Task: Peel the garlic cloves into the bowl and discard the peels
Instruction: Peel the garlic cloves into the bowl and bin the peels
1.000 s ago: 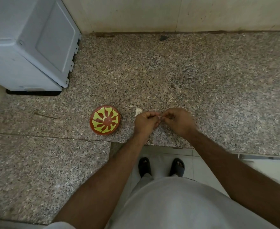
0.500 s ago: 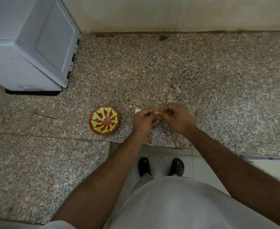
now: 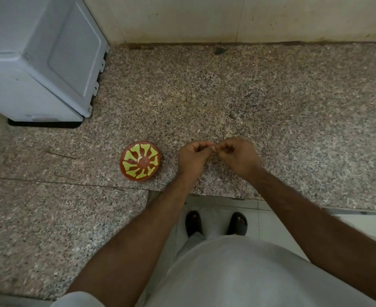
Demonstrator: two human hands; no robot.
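Now the left hand hides the loose peel it earlier left visible.

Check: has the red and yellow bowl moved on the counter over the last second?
No. The bowl sits at the same spot near the granite counter's front edge, left of both hands, which work a garlic clove between them.

Garlic clove mostly hidden between hands.
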